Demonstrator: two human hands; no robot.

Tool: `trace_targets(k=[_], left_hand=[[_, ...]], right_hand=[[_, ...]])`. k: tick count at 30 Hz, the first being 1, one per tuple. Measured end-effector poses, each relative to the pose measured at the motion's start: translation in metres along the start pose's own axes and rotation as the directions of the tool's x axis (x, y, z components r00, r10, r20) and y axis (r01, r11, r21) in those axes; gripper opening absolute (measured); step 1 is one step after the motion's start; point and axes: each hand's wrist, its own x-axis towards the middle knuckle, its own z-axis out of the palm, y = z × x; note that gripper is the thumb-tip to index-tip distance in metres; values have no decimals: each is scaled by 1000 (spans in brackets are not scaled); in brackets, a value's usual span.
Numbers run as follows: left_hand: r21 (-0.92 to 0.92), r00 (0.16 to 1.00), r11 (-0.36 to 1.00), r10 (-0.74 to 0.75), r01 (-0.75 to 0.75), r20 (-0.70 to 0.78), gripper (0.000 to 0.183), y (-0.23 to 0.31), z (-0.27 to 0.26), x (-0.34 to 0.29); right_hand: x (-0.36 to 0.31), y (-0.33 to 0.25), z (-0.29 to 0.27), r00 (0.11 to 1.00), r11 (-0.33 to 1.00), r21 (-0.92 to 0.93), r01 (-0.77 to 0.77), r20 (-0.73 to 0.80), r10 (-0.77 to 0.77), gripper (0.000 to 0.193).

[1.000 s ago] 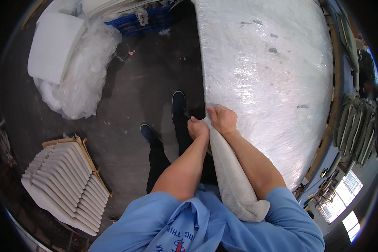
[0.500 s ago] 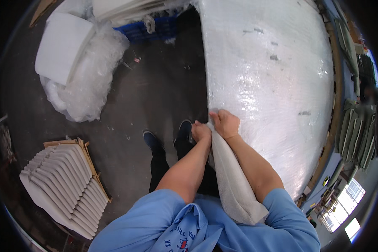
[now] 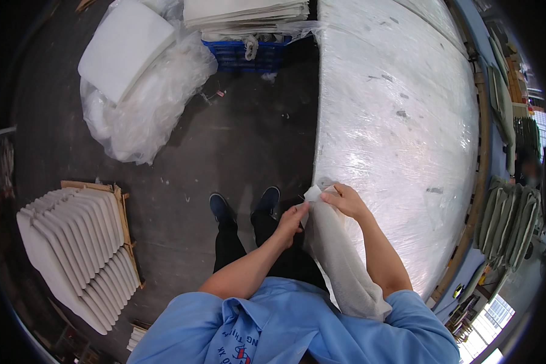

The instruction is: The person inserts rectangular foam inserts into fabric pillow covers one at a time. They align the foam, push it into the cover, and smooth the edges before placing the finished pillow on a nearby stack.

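Indoor light, medium overall. Strong glare off plastic-wrapped surface (image 3: 400,151), hot spots along film wrinkles. Window (image 3: 497,312) lower right blown out. Floor (image 3: 249,133) dark, low contrast, deepest shadow along edge of wrapped surface. White sheet (image 3: 126,48) upper left near clipping, little texture. Left hand (image 3: 292,219), right hand (image 3: 346,202) lit evenly enough, fairly sharp. Fisheye: black vignette at corners, edges bowed right side, far-right background soft.

Dark blue lettering (image 3: 249,341), partly hidden, around a red and blue emblem (image 3: 242,355), on a light-blue shirt (image 3: 352,337)
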Motion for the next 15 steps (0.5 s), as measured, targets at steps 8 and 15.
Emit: trace_targets(k=[8, 15], left_hand=[[-15, 992, 992, 122, -122, 40, 49, -13, 16, 5], [340, 910, 912, 325, -229, -258, 48, -1, 32, 22]], right_hand=[[-11, -1, 14, 984, 991, -82, -110, -150, 97, 37], [0, -5, 40, 927, 949, -273, -160, -371, 49, 40]])
